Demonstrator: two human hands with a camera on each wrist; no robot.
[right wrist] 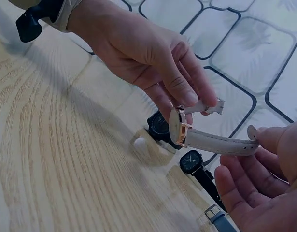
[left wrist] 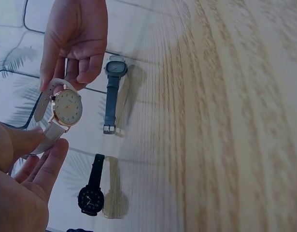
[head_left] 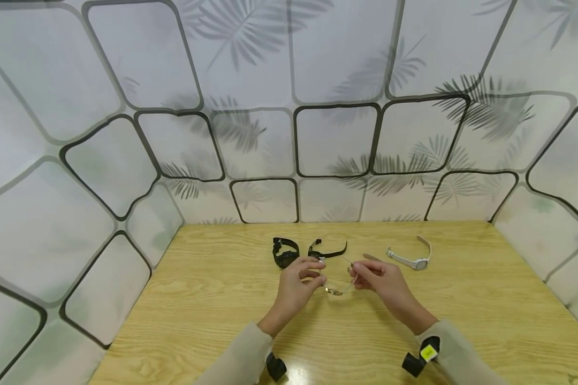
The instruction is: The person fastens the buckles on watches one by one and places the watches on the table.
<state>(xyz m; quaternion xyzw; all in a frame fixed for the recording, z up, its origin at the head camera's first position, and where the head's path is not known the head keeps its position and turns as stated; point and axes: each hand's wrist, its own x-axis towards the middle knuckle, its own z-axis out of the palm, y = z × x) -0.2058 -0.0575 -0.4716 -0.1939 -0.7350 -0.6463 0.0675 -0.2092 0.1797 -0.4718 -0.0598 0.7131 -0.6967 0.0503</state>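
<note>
A wristwatch with a pale strap and a rose-gold case (head_left: 334,292) is held up between both hands, its strap curved open and its white dial (left wrist: 68,107) facing the left wrist camera. My left hand (head_left: 296,283) pinches the buckle side of the strap close to the case, as the right wrist view shows. On the other side, my right hand (head_left: 385,284) pinches the holed strap end (right wrist: 245,146) between thumb and fingers. The case hangs lowest between the hands in the head view, over the wooden table (head_left: 347,342).
Behind the left hand lie a chunky black watch (head_left: 285,260) and a slimmer watch with a black strap (head_left: 334,254). Beyond the right hand is a light-coloured watch (head_left: 420,264), its strap spread out. A patterned wall (head_left: 265,200) borders the table at the back and sides.
</note>
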